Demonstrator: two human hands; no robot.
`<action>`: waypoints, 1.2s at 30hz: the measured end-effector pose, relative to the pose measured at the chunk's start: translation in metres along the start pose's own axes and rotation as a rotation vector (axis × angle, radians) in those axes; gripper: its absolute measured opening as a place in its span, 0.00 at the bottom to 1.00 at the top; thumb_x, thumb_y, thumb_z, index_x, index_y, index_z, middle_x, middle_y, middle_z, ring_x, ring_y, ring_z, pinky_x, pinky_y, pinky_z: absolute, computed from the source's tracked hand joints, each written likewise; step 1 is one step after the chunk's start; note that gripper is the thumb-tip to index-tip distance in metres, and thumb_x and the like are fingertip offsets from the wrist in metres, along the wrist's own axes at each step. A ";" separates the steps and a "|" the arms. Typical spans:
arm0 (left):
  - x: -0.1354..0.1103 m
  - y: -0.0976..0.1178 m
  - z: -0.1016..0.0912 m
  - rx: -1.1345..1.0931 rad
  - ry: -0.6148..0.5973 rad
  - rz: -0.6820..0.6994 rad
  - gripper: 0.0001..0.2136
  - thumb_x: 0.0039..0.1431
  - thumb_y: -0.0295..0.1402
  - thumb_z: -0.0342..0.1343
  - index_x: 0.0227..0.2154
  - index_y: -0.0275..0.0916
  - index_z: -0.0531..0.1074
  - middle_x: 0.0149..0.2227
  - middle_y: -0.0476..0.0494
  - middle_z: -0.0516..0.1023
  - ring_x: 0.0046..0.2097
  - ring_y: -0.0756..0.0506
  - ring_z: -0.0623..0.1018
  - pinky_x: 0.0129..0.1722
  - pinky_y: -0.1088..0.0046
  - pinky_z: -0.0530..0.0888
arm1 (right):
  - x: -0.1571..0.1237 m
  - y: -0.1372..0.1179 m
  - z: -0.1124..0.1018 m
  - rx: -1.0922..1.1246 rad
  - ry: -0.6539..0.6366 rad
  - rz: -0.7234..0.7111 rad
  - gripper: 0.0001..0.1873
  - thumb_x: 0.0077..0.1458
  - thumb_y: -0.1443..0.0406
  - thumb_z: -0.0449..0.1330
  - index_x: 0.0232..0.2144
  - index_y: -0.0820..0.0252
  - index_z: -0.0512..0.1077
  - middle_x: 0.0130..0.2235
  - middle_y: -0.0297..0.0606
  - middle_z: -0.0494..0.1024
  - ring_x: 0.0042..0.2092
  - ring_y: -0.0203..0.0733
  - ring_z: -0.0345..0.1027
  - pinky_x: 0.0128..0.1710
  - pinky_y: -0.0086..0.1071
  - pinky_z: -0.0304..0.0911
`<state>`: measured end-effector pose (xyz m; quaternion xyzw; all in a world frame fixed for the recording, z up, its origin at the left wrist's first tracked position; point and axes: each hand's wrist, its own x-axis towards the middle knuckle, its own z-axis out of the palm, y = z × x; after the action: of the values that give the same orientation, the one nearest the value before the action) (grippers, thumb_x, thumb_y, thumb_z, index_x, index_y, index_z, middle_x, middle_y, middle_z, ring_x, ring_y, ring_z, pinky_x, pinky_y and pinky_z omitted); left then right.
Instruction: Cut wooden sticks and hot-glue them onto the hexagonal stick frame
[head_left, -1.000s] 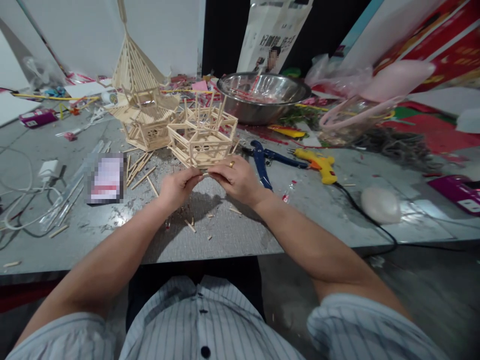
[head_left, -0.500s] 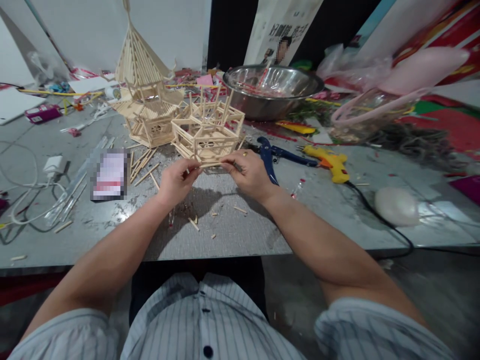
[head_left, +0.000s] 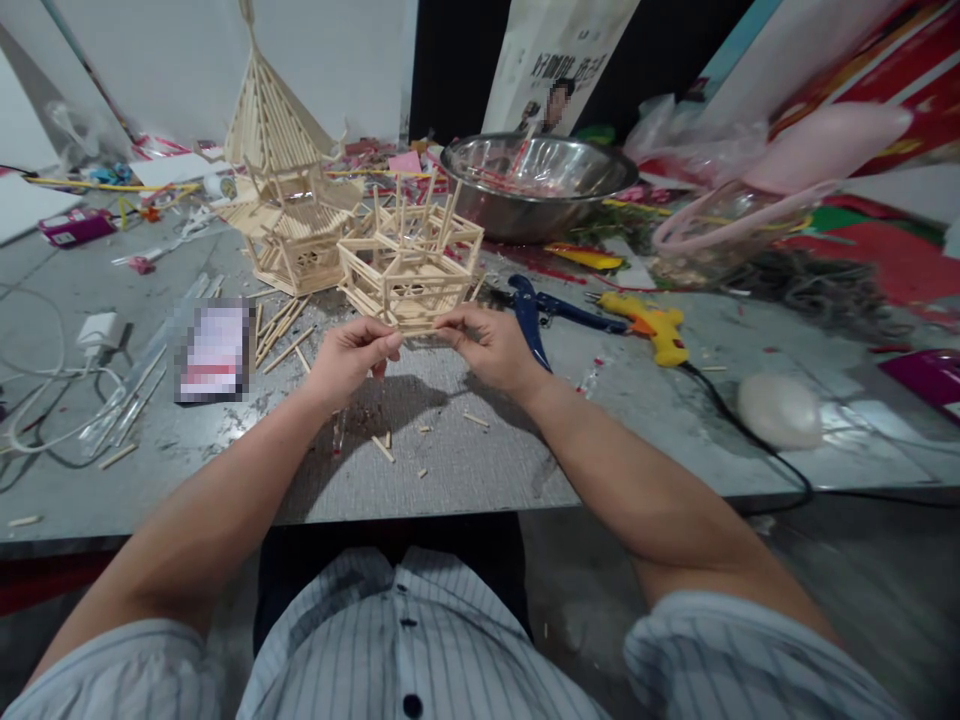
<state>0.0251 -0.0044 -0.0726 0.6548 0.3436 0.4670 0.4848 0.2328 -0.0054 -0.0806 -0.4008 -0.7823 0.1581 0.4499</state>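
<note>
A pale wooden-stick model (head_left: pixel 409 270), six-sided with upright posts, stands on the table in front of me. At its near lower edge, my left hand (head_left: pixel 352 358) and my right hand (head_left: pixel 484 345) pinch the two ends of a thin wooden stick (head_left: pixel 417 332) between thumb and fingertips. The stick lies level along the model's front side; whether it touches the base I cannot tell. Left of and behind this model rises a taller stick pavilion (head_left: pixel 289 180) with a pointed roof. Loose wooden sticks (head_left: pixel 281 332) lie beside my left hand.
Blue-handled pliers (head_left: pixel 534 310) and a yellow glue gun (head_left: pixel 652 325) with a black cord lie to the right. A steel bowl (head_left: pixel 536 215) stands behind. On the left are a phone (head_left: pixel 214 350) and a white charger (head_left: pixel 101 335). Stick scraps dot the table's front.
The view has shifted slightly. Both hands keep their pinch at the model's front edge, and the left hand's fingers have turned a little, its lower fingers now showing below.
</note>
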 end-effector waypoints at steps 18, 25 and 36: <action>-0.002 0.004 0.006 -0.400 -0.007 -0.271 0.20 0.42 0.47 0.68 0.28 0.37 0.69 0.20 0.55 0.72 0.17 0.57 0.67 0.15 0.82 0.65 | -0.001 -0.001 0.004 0.206 -0.020 0.147 0.11 0.53 0.58 0.58 0.31 0.59 0.75 0.30 0.36 0.78 0.34 0.38 0.69 0.38 0.35 0.63; -0.001 0.000 0.004 -0.422 -0.011 -0.279 0.17 0.43 0.42 0.68 0.25 0.37 0.68 0.20 0.55 0.73 0.17 0.56 0.66 0.17 0.80 0.65 | -0.001 -0.003 0.006 0.219 -0.060 0.172 0.10 0.54 0.59 0.57 0.30 0.59 0.74 0.29 0.35 0.76 0.33 0.37 0.68 0.38 0.34 0.62; -0.004 -0.026 -0.007 -0.186 0.076 -0.101 0.23 0.56 0.56 0.50 0.27 0.38 0.71 0.22 0.49 0.72 0.18 0.53 0.68 0.17 0.76 0.64 | 0.002 -0.002 0.014 0.033 -0.159 0.131 0.10 0.58 0.61 0.54 0.32 0.59 0.73 0.31 0.37 0.77 0.34 0.39 0.67 0.38 0.34 0.59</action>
<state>0.0168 0.0016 -0.0982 0.5704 0.3495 0.4965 0.5531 0.2196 -0.0034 -0.0860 -0.4299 -0.7848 0.2315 0.3817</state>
